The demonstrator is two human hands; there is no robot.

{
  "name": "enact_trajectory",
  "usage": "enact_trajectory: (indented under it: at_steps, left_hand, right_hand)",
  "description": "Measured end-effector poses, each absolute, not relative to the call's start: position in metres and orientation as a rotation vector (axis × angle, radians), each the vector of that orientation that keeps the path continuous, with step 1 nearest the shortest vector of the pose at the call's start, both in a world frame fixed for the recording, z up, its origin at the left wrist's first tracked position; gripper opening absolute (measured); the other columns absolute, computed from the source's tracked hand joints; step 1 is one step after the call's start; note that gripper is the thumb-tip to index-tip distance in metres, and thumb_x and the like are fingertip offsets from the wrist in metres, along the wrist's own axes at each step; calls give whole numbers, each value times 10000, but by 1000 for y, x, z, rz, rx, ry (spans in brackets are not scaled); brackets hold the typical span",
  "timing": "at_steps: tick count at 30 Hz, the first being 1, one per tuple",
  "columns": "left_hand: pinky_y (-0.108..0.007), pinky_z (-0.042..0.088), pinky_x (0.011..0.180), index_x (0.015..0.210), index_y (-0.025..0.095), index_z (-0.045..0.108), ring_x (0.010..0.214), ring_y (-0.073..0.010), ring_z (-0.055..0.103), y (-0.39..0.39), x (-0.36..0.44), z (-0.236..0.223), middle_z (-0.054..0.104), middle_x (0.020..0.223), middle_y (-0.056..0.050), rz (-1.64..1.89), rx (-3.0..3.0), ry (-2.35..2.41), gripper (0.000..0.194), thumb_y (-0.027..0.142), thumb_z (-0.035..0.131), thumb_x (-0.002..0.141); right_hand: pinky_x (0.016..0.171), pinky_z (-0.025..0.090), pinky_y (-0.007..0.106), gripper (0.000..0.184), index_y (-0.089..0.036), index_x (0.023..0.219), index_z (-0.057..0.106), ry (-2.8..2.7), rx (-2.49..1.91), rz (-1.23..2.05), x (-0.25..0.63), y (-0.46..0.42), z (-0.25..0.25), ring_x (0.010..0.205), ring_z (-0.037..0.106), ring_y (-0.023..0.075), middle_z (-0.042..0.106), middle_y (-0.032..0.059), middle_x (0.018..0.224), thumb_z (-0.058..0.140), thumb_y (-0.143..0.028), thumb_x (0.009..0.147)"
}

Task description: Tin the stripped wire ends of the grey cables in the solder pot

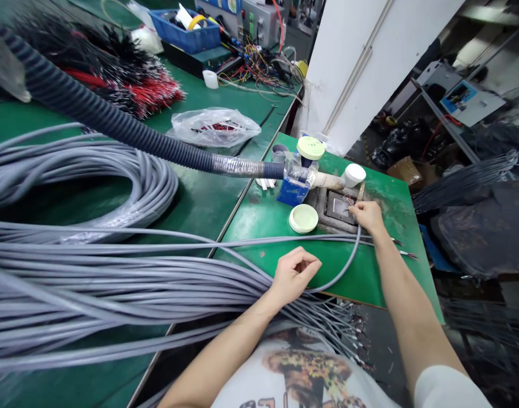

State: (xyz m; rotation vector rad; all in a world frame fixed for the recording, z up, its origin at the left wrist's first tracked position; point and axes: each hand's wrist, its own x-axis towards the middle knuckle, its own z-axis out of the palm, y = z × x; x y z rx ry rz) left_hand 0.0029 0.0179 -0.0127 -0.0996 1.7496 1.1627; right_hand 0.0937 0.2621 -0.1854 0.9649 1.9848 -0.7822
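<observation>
Grey sheathed cable [115, 283] is sweeping in a thick, smooth bundle across the green worktop [259, 226] and under your left hand [293, 275], whose curled grip you cannot read as apart or clamped. Your right hand [368, 218] is pinching its grip together on thin coloured wire ends [348, 205] above a grey metal-framed fixture [334, 211]. Ribbed black conduit [93, 122], foil-wrapped near its white nozzle [327, 180], is stretching across behind them, beyond a pale-green lid [303, 219].

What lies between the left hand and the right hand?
Grey cables cross the green board between the left hand and right hand, in the head view.
</observation>
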Motion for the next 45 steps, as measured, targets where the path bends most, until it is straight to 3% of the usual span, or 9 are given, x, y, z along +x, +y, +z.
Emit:
enact_trajectory:
  at_steps: [7,12,18,21,30,37,42,45]
  left_hand:
    - [-205,332,504,702,141,656,532,-73,428,21,0,-12,531,619,-1,1151,-116,1754,165,256,644,819]
    - [-202,333,497,700,141,656,527,-73,432,22,-1,-12,539,618,-3,1159,-114,1759,168,260,645,818]
    - [-202,335,503,706,142,655,533,-73,430,21,1,-14,530,615,1,1165,-104,1756,159,252,642,821]
    - [-199,333,500,708,141,658,527,-69,425,21,1,-14,524,613,5,1170,-104,1762,157,252,646,818]
    - [-206,340,505,700,140,660,530,-75,431,21,0,-13,545,613,-5,1169,-121,1762,177,270,642,819]
    - [-207,341,504,711,144,666,530,-76,434,20,1,-13,550,620,-8,1162,-120,1762,178,278,636,824]
    - [-204,344,504,708,142,666,533,-76,441,20,-1,-13,565,624,-13,1172,-127,1757,177,276,640,821]
    - [-203,341,499,704,140,665,532,-76,439,21,-1,-13,559,620,-12,1175,-133,1752,173,268,642,819]
  right_hand:
    - [566,321,265,293,-171,651,728,1970,960,-757,98,259,-192,621,528,162,641,46,624,551,-395,719]
    - [546,312,255,323,-156,610,693,1974,946,-825,89,262,-179,572,491,137,579,17,556,541,-406,746]
    - [563,328,242,328,-145,639,646,1908,709,-1416,47,252,-139,578,463,109,537,-10,604,571,-424,794]
    - [596,343,246,275,-148,665,666,1924,617,-1495,25,233,-129,623,490,114,558,5,673,585,-371,803]
    - [568,272,261,242,-163,660,679,1998,381,-1239,1,189,-132,628,437,119,478,13,689,563,-305,817]
    - [579,277,272,243,-164,659,679,2036,335,-1165,-1,186,-131,644,454,131,518,29,715,545,-286,820]
    - [606,318,275,275,-162,686,700,2149,510,-1180,12,219,-131,652,497,139,559,31,688,548,-344,825]
    - [605,326,281,291,-161,681,708,2168,680,-1018,34,244,-144,651,519,152,591,42,688,557,-376,806]
